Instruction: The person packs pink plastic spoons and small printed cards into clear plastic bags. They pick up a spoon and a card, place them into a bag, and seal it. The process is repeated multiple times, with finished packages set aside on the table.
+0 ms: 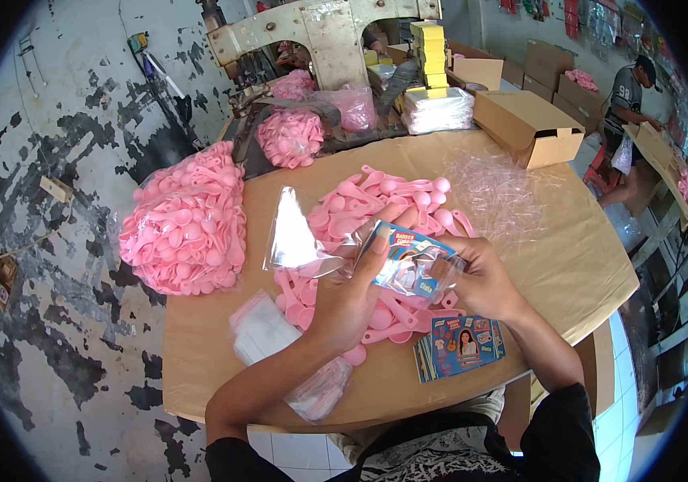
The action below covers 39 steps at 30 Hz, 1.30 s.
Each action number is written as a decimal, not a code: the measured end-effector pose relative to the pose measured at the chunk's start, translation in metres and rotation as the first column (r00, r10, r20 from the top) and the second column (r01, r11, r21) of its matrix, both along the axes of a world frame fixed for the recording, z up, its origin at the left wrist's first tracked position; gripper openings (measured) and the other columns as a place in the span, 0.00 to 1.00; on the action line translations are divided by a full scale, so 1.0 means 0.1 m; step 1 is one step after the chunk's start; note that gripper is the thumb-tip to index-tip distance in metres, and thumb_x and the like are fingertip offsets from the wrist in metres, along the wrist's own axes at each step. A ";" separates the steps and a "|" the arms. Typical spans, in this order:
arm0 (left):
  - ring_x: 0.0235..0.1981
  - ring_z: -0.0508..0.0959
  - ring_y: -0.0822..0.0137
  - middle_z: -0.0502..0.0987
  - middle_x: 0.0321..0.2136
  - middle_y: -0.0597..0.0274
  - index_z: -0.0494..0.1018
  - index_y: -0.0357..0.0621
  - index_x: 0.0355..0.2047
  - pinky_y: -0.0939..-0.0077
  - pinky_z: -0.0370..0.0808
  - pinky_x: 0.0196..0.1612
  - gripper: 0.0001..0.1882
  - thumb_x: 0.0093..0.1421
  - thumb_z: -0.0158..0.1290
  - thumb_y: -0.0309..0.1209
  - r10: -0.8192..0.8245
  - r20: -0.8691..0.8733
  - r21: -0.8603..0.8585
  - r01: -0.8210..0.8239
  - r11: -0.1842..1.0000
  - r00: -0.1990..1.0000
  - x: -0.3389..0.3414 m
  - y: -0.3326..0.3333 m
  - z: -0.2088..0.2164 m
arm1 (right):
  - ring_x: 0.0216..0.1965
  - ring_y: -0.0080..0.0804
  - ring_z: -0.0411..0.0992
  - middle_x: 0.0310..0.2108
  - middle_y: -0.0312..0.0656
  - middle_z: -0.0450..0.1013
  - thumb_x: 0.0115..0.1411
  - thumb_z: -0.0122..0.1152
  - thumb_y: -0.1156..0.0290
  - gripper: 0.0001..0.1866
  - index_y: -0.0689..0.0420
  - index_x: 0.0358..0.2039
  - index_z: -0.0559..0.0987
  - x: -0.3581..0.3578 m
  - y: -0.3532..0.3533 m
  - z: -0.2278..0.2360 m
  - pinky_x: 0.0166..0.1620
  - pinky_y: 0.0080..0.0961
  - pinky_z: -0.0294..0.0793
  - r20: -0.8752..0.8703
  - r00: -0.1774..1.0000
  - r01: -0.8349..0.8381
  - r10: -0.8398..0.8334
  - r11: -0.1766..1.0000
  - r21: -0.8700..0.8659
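Over the table's middle, my left hand [352,297] is closed around a blue printed card [410,259] and the clear plastic bag about it. The bag's clear flap [291,229] sticks out to the left. My right hand [480,281] grips the card's right end, its thumb bent over the printed face. Under both hands spreads a loose heap of pink plastic scoops [396,317]. A stack of similar blue cards [466,349] lies beside my right forearm. Flat clear bags [267,333] with pink edges lie in a pile beside my left forearm.
A large clear sack of pink scoops [187,225] stands at the table's left edge. Crumpled clear film [496,197] and a cardboard box [528,124] are at the right. Behind are a metal machine [328,40] and yellow boxes [430,56]. Another person [629,100] sits at far right.
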<state>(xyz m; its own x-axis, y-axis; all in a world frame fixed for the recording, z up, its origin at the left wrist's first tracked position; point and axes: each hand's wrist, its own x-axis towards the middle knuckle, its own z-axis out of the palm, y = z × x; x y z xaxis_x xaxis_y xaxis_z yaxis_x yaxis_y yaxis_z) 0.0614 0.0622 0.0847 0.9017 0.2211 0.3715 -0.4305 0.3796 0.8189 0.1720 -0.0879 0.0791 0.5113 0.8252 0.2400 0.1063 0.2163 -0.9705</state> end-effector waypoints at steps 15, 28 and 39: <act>0.56 0.71 0.65 0.69 0.56 0.51 0.56 0.35 0.63 0.67 0.68 0.59 0.25 0.68 0.45 0.27 0.010 -0.035 -0.092 -0.013 0.996 0.999 -0.03 0.10 -0.05 | 0.25 0.11 0.67 0.28 0.31 0.75 0.61 0.62 0.73 0.06 0.62 0.35 0.78 -0.06 0.00 -0.02 0.26 0.13 0.67 0.003 0.980 0.197 -0.197 0.980 0.010; 0.61 0.66 0.50 0.70 0.56 0.53 0.60 0.45 0.54 0.56 0.65 0.62 0.30 0.52 0.59 0.19 -0.051 0.059 0.240 0.036 0.970 0.997 -0.03 0.33 -0.02 | 0.32 0.17 0.71 0.31 0.37 0.76 0.66 0.55 0.65 0.13 0.60 0.45 0.77 0.24 0.12 0.05 0.37 0.19 0.71 0.369 0.913 -0.180 0.173 0.984 -0.014; 0.61 0.67 0.56 0.70 0.56 0.49 0.62 0.45 0.52 0.61 0.69 0.61 0.26 0.55 0.52 0.12 0.048 0.259 0.176 -0.096 0.980 0.965 -0.05 0.61 0.11 | 0.52 0.45 0.67 0.45 0.48 0.70 0.55 0.63 0.64 0.14 0.54 0.41 0.79 0.53 -0.03 -0.45 0.55 0.40 0.65 0.764 0.553 0.339 0.333 0.747 -0.572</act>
